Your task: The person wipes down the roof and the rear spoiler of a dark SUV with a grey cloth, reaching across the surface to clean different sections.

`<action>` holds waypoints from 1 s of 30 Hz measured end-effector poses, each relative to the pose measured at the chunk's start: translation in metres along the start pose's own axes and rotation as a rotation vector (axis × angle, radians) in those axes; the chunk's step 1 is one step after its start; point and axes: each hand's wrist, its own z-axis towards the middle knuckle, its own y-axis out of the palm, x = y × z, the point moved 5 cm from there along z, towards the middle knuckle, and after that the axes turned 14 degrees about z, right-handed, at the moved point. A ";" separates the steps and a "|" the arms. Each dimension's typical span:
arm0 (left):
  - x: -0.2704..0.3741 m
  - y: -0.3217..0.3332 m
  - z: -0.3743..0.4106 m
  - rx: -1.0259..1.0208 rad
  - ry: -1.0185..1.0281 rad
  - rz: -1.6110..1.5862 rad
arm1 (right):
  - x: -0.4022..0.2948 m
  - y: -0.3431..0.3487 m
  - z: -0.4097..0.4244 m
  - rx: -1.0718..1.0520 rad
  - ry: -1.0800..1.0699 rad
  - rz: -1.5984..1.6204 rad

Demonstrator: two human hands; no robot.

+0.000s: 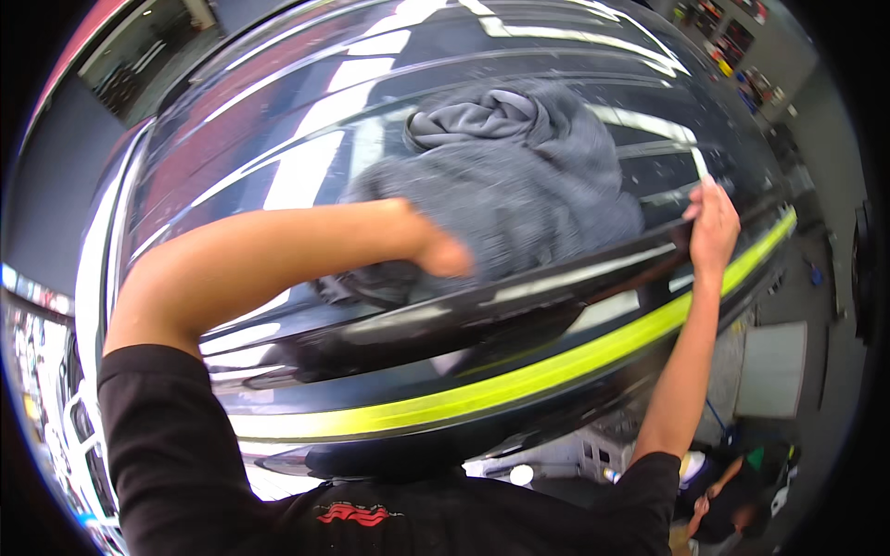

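Note:
A ridged, glossy dark vehicle roof [229, 156] curves across the view in front of me. Bunched on it is a dark grey cloth [487, 187], twisted into a coil at its far side. My left hand [445, 251] is bent in over the near edge of this cloth; motion blurs it, and its fingers cannot be made out. A black roof rail [431, 326] runs along the near side of the roof. At the rail's right end, my right hand [715, 222] has its fingers curled around it.
A bright yellow-green strip [487, 386] follows the vehicle's side below the rail. Another person [719, 504] is at the lower right, hands together. A pale panel [772, 368] lies on the grey floor [845, 271]. Assorted items line the far upper right.

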 end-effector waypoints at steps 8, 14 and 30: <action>-0.078 -0.055 -0.177 -0.237 -0.447 0.138 | -0.007 0.000 0.000 0.025 0.140 -0.095; -0.121 -0.083 -0.145 0.121 -0.584 -0.038 | -0.010 -0.003 -0.001 0.028 0.078 -0.087; -0.019 -0.087 -0.182 0.069 -0.197 0.167 | -0.005 -0.007 0.000 0.017 0.128 -0.121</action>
